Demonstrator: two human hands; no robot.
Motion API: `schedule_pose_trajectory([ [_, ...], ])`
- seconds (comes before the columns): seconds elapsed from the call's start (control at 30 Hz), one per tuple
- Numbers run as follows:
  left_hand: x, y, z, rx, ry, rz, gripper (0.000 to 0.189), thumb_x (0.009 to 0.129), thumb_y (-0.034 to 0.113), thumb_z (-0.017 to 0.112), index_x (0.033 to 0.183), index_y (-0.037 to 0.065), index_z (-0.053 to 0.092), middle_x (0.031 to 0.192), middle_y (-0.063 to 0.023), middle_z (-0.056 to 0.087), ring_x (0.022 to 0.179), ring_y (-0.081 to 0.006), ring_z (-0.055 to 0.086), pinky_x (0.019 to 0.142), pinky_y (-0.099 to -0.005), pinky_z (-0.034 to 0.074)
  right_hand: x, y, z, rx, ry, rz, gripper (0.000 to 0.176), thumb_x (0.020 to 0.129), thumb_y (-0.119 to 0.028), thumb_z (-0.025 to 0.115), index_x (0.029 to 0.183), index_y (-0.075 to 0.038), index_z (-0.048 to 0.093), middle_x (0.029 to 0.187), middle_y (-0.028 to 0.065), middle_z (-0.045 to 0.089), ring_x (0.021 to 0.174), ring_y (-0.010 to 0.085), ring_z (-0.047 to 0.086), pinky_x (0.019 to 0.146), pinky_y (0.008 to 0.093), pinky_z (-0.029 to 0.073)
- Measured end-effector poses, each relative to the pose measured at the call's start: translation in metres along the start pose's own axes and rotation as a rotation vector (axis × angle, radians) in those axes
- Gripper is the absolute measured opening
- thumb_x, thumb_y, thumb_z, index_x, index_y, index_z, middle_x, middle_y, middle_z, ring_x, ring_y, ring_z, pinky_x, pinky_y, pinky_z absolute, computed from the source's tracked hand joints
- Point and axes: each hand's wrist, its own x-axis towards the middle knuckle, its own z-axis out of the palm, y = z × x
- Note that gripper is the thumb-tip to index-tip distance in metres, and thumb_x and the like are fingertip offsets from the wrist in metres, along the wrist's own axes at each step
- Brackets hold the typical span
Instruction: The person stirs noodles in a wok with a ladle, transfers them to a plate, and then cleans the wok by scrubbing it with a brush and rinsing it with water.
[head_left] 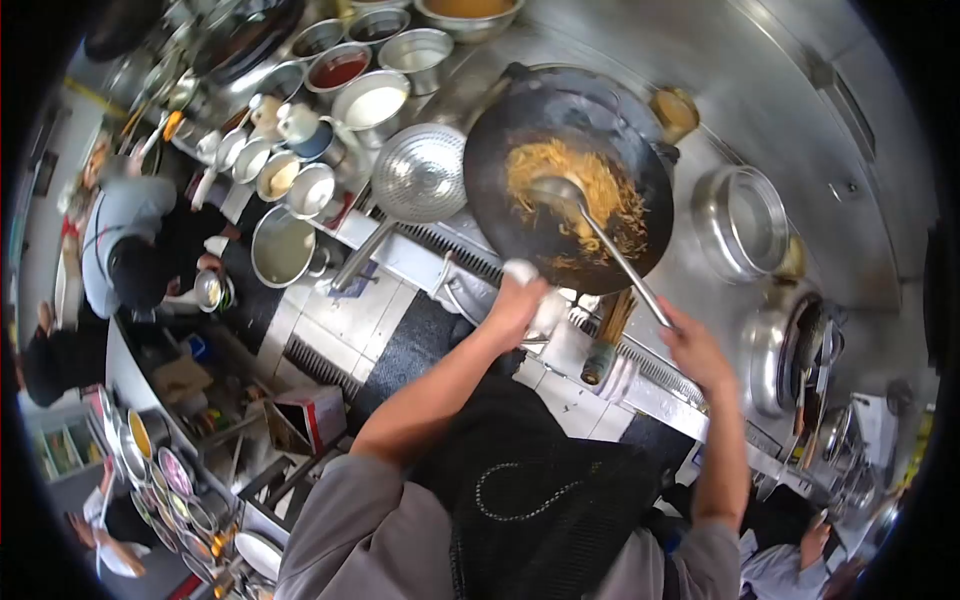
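A large black wok (490, 170) sits on the steel range, with yellow-brown noodles (610, 185) in it. My right hand (695, 345) is closed round the long handle of a ladle (625, 262), whose bowl rests among the noodles. At the wok's near rim my left hand (515, 308) is closed on a white cloth (547, 312). Whether its fingers also grip the wok is hidden. Left of the wok lies a round perforated strainer (420, 170), its handle sticking out over the range's front edge.
Metal bowls of sauces (338, 68) and white seasoning (370, 102) crowd the upper left. A pot of liquid (282, 248) stands at the front edge. Steel basins (742, 222) sit right of the wok. A co-worker (140, 240) stands at left; another person (790, 560) is at lower right.
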Motion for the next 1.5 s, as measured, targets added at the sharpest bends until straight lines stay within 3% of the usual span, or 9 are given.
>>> schedule_pose_trajectory([
  [0.17,-0.037,-0.063,-0.061,0.058,-0.073,-0.013,0.051,0.09,-0.002,0.052,0.139,0.004,0.037,0.12,-0.0138,0.059,0.105,-0.0263,0.064,0.089,-0.0423,0.056,-0.024,0.002,0.084,-0.031,0.316,-0.072,0.055,0.092,-0.012,0.064,0.145,-0.016,0.048,0.093,0.0285,0.066,0.081,0.0454,0.066,0.071,0.0447,0.051],
  [0.23,-0.034,-0.03,-0.04,-0.019,-0.046,-0.008,0.048,0.09,-0.002,0.051,0.136,0.004,0.041,0.12,-0.0131,0.059,0.105,-0.0254,0.064,0.088,-0.041,0.056,-0.051,-0.009,0.095,0.155,0.329,-0.055,0.055,0.094,-0.011,0.064,0.146,-0.013,0.047,0.09,0.0175,0.071,0.065,0.0205,0.059,0.066,0.0341,0.05],
  [0.37,0.054,0.036,0.008,-0.152,0.082,-0.112,0.016,0.091,0.005,0.056,0.105,-0.004,0.053,0.09,-0.0149,0.064,0.081,-0.0263,0.069,0.067,-0.0396,0.059,-0.085,-0.068,0.064,0.369,0.211,0.201,0.055,0.094,-0.01,0.063,0.147,-0.009,0.047,0.079,0.0004,0.058,0.06,0.0061,0.045,0.056,0.0231,0.043],
  [0.63,0.135,-0.007,-0.006,0.019,-0.021,-0.143,0.029,0.091,0.002,0.055,0.116,-0.004,0.043,0.101,-0.0166,0.061,0.081,-0.028,0.068,0.068,-0.0417,0.06,0.043,-0.031,0.091,-0.153,0.3,0.209,0.054,0.092,-0.015,0.058,0.145,-0.02,0.048,0.099,0.0299,0.066,0.085,0.0494,0.063,0.077,0.053,0.051],
  [0.9,-0.013,0.011,-0.024,0.085,-0.087,0.187,0.039,0.091,0.003,0.054,0.127,-0.006,0.046,0.109,-0.0144,0.063,0.094,-0.0268,0.068,0.077,-0.0396,0.059,-0.046,-0.029,0.01,-0.354,0.14,0.135,0.053,0.091,-0.018,0.062,0.143,-0.024,0.051,0.09,0.0248,0.067,0.08,0.0425,0.066,0.076,0.0507,0.053],
  [1.03,0.048,0.025,-0.023,-0.029,-0.161,-0.122,0.025,0.091,0.009,0.058,0.112,-0.004,0.051,0.098,-0.0119,0.065,0.073,-0.0247,0.067,0.073,-0.0384,0.059,-0.01,-0.06,0.066,-0.362,0.195,0.166,0.056,0.088,-0.015,0.065,0.142,-0.025,0.053,0.091,0.0244,0.067,0.08,0.0424,0.067,0.076,0.0506,0.053],
  [1.17,-0.045,0.008,-0.018,-0.012,0.022,0.259,0.036,0.089,-0.001,0.05,0.125,-0.006,0.05,0.117,-0.0168,0.06,0.104,-0.0248,0.064,0.089,-0.0386,0.054,-0.056,-0.02,0.007,-0.507,0.128,0.021,0.058,0.091,-0.022,0.063,0.146,-0.027,0.046,0.09,0.0236,0.068,0.077,0.0402,0.068,0.072,0.049,0.055],
  [1.33,0.032,-0.017,-0.041,0.135,-0.136,-0.192,0.04,0.092,0.002,0.053,0.131,0.0,0.045,0.116,-0.0161,0.06,0.101,-0.0232,0.066,0.081,-0.0386,0.058,0.014,-0.031,0.062,-0.493,0.192,0.182,0.053,0.093,-0.024,0.061,0.144,-0.03,0.048,0.089,0.0232,0.068,0.084,0.0416,0.067,0.075,0.052,0.053],
  [1.5,-0.077,0.03,-0.009,0.081,-0.116,0.157,0.061,0.082,-0.007,0.053,0.141,0.005,0.041,0.143,-0.0184,0.047,0.129,-0.0308,0.049,0.113,-0.042,0.036,-0.041,-0.032,0.009,-0.484,0.132,0.145,0.05,0.094,-0.025,0.058,0.143,-0.032,0.049,0.092,0.0217,0.067,0.083,0.0408,0.066,0.074,0.0512,0.052],
])
